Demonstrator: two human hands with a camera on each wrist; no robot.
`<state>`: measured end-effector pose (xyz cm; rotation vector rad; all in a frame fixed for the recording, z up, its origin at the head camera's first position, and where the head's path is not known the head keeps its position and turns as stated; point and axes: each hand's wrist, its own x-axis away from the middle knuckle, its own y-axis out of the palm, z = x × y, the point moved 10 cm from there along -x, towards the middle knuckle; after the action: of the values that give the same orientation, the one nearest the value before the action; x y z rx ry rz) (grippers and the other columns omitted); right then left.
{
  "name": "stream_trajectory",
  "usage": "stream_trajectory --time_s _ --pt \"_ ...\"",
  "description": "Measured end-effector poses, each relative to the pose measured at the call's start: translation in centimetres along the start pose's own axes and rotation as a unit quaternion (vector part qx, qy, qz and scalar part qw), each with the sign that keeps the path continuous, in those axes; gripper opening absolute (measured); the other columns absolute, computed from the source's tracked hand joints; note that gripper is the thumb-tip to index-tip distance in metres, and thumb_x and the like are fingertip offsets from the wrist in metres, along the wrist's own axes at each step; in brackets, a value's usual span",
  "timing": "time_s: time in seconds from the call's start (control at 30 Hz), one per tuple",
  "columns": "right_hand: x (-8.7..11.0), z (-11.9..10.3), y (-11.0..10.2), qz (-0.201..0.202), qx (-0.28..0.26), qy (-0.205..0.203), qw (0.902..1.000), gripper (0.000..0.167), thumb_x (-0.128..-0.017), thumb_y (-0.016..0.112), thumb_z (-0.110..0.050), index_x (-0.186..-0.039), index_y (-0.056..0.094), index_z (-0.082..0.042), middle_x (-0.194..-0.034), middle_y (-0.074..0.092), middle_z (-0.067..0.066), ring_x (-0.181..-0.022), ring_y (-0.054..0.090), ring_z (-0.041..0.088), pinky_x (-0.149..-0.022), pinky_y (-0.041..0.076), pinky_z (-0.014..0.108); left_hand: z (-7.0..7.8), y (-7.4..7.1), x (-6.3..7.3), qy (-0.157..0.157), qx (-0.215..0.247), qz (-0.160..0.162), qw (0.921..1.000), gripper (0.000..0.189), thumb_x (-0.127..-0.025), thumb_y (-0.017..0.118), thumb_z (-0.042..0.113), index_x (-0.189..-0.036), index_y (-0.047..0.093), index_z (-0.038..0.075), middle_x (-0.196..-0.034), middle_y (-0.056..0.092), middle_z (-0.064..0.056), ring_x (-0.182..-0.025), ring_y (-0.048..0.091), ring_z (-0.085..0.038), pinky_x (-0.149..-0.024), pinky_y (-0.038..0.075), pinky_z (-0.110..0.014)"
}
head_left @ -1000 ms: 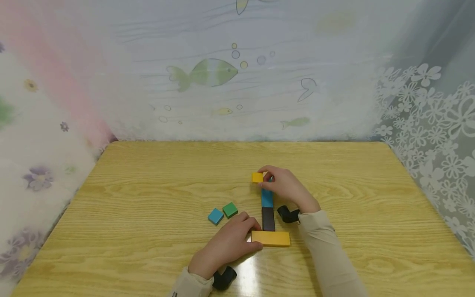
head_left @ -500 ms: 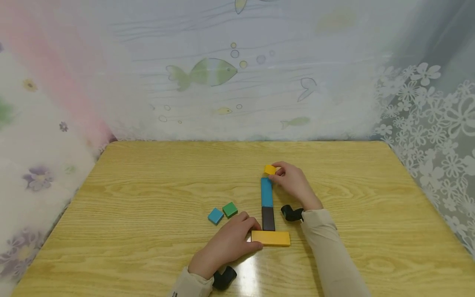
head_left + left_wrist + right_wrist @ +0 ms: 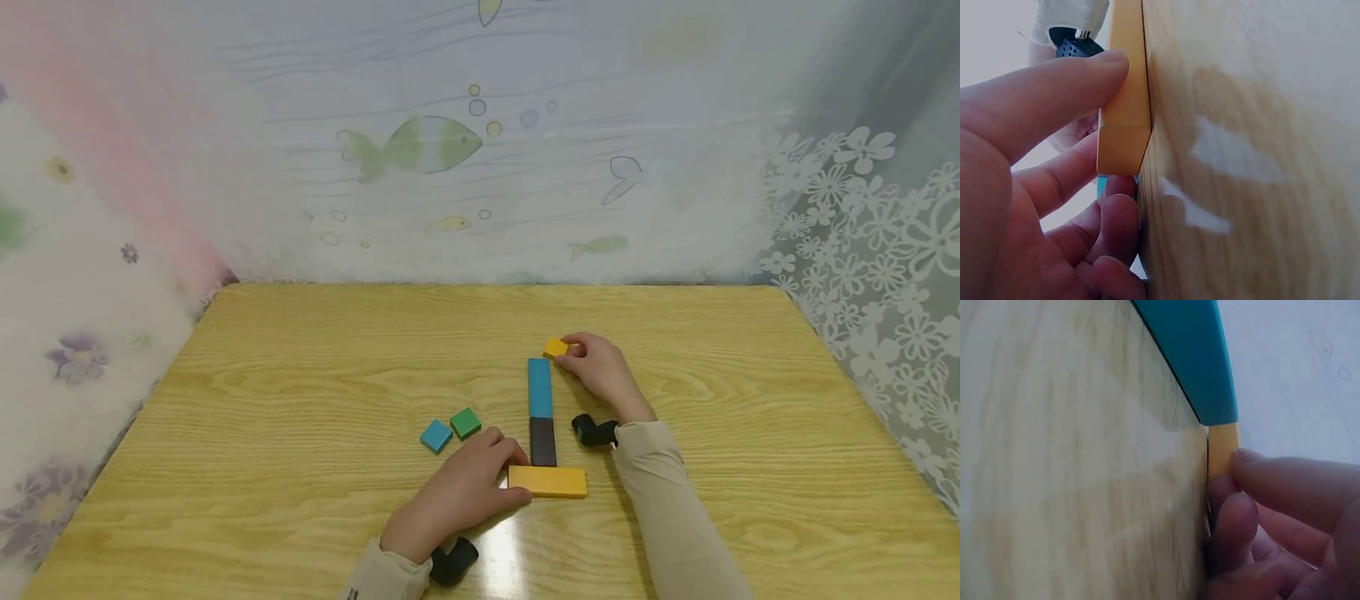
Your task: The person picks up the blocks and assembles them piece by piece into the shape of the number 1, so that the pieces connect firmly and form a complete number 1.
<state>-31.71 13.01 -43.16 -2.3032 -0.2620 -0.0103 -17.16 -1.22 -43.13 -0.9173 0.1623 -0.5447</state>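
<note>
My right hand (image 3: 603, 375) pinches a small yellow block (image 3: 555, 348) between thumb and fingers, just beyond the far right corner of a long blue block (image 3: 539, 387). In the right wrist view the yellow block (image 3: 1222, 450) shows past the blue block's end (image 3: 1200, 369). A dark block (image 3: 543, 442) lies end to end with the blue one. Across its near end sits a long yellow block (image 3: 555, 482), forming an upside-down T. My left hand (image 3: 465, 492) grips this block's left end, thumb on the near side, as the left wrist view shows on the yellow block (image 3: 1125, 106).
A small blue block (image 3: 437, 436) and a green block (image 3: 466, 423) lie on the wooden table (image 3: 300, 400) beyond my left hand. Black wrist-worn devices (image 3: 595, 431) stick out beside both wrists. A patterned curtain hangs behind the table's far edge.
My right hand has carried the small yellow block from left of the long blue block's far end over to its right. The left hand and the other blocks have stayed put.
</note>
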Motion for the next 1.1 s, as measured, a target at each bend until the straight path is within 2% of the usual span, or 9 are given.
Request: stream_trajectory --time_s 0.3,0.57,1.1 --pt "-0.3 0.3 0.4 -0.002 -0.047 0.013 0.9988 0.035 -0.089 0.054 -0.02 -0.123 0.053 -0.007 -0.091 0.061 0.006 -0.069 0.052 0.018 -0.064 0.04 0.031 0.1 0.0 0.1 0.002 0.0 0.002 1.0 0.027 -0.076 0.068 0.04 -0.095 0.058 0.023 -0.083 0.041 0.01 -0.07 0.038 -0.006 -0.063 0.035 -0.021" --pt "-0.4 0.5 0.6 0.012 -0.093 0.029 0.9952 0.03 -0.092 0.049 -0.021 -0.119 0.056 -0.008 -0.092 0.064 0.003 -0.069 0.053 0.02 -0.063 0.041 0.031 0.1 -0.1 0.0 0.001 0.0 0.001 1.0 0.028 -0.076 0.068 0.04 -0.096 0.058 0.023 -0.083 0.041 0.01 -0.069 0.039 -0.006 -0.062 0.036 -0.021" --pt "-0.6 0.6 1.0 0.012 -0.106 0.024 0.994 0.029 -0.092 0.048 -0.022 -0.117 0.057 -0.01 -0.089 0.063 0.002 -0.067 0.05 0.021 -0.062 0.038 0.031 0.1 0.0 0.0 0.001 0.0 -0.001 1.0 0.028 -0.077 0.067 0.041 -0.096 0.057 0.023 -0.083 0.041 0.011 -0.069 0.039 -0.006 -0.062 0.036 -0.02"
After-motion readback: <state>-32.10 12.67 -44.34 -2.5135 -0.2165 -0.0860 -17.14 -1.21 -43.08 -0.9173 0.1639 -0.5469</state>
